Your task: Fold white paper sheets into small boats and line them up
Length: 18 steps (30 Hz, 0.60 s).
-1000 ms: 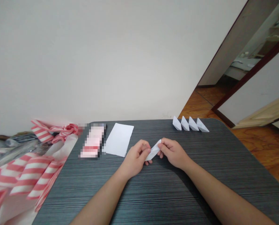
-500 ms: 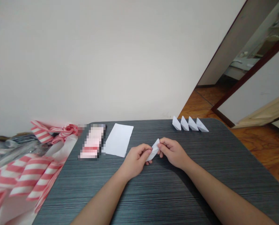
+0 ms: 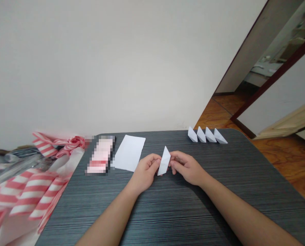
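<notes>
Between my two hands is a small white folded paper boat (image 3: pixel 164 161), tilted up with one point toward the wall. My left hand (image 3: pixel 146 172) pinches its left side between thumb and fingers; some fingertips are hidden behind the paper. My right hand (image 3: pixel 188 167) has its curled fingertips at the right edge of the same paper, partly hidden by it. Beyond my right hand, several similar paper boats (image 3: pixel 201 135) stand in a row near the table's far edge.
A stack of white paper sheets (image 3: pixel 130 152) lies left of centre on the dark wood-grain table (image 3: pixel 152 215). Left of it is a pixelated phone-shaped object (image 3: pixel 100 155). Red-and-white striped cloth (image 3: pixel 34 191) is heaped beside the table. A pale wall (image 3: pixel 132 68) rises behind.
The paper boat has turned more upright, showing a broader flat face to me. My right fingers have shifted from its upper tip to its right edge; my left hand moved slightly left.
</notes>
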### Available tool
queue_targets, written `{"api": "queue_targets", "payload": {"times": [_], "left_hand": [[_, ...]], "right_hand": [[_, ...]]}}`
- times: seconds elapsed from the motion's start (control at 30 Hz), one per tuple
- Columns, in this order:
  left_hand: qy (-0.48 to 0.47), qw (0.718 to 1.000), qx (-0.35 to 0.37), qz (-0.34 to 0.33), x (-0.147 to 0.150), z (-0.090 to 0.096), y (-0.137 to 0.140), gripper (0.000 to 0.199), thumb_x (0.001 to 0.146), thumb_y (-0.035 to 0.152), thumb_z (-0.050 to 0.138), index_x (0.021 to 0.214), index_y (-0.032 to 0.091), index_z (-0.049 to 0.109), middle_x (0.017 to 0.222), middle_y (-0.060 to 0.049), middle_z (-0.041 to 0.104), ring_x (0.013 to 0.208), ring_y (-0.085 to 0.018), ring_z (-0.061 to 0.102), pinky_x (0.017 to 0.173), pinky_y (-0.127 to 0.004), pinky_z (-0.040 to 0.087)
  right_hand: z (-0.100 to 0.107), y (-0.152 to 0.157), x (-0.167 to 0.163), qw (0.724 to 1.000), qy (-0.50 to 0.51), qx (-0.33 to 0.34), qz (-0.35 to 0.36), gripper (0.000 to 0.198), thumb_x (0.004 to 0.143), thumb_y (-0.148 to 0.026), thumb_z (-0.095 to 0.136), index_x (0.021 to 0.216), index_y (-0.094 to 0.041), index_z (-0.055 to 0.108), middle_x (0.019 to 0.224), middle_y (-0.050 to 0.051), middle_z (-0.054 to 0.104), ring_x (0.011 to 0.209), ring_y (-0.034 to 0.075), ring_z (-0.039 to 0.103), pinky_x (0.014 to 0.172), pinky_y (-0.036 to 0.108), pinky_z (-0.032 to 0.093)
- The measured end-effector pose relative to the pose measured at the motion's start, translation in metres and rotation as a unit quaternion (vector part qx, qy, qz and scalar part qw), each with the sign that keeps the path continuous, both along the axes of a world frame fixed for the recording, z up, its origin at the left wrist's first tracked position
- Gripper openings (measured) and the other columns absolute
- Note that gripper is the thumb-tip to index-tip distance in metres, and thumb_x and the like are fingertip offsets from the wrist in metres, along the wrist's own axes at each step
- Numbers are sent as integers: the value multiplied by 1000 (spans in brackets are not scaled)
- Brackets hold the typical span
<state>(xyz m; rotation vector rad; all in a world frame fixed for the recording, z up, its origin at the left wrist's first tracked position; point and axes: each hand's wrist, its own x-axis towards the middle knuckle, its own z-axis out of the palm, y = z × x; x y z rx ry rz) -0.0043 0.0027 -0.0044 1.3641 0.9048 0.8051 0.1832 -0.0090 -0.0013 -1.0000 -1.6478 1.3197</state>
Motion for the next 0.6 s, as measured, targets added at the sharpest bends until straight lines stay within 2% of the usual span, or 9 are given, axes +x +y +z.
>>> {"api": "queue_targets", "payload": {"times": [0.3, 0.6], "left_hand": [[3, 1000, 15, -3, 0, -1, 0, 23, 88, 33, 45, 94, 14, 58, 69, 0, 58, 61, -11, 51, 59, -23, 40], [21, 999, 20, -29, -1, 0, 2, 23, 87, 30, 46, 95, 14, 61, 74, -2, 60, 63, -13, 56, 62, -26, 47]], "right_hand": [[-7, 3, 0, 1000, -4, 5, 5, 11, 86, -17, 49, 97, -18, 53, 76, 1, 57, 58, 10, 52, 55, 24, 44], [-16, 4, -1, 999, -21, 12, -34, 11, 88, -22, 48, 98, -19, 51, 77, 2, 57, 60, 12, 55, 54, 25, 45]]}}
